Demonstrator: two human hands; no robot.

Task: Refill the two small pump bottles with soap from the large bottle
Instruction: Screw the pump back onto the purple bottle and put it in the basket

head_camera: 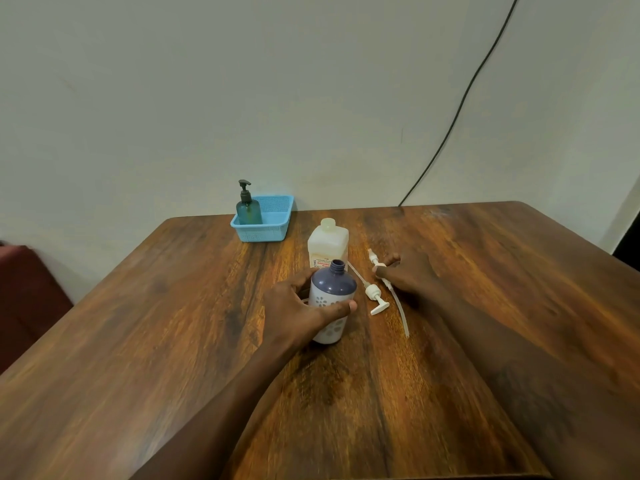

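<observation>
- Left hand [298, 303] wraps uncapped purple-white bottle [334, 289], upright at middle of table [138, 341], well off every edge.
- Right hand [410, 275] pinches white pump [374, 259] lying beside.
- Teal pump bottle [248, 207] in blue basket [273, 233] at far edge.

two arms in shot, that's about it | left hand [298, 306]: bare, thumbnail looks short and plain | right hand [412, 275]: bare too, kinda blurry, can't make out the nails | left forearm [242, 393]: bare right down to the bottom edge | right forearm [502, 358]: same deal, bare to the edge
</observation>
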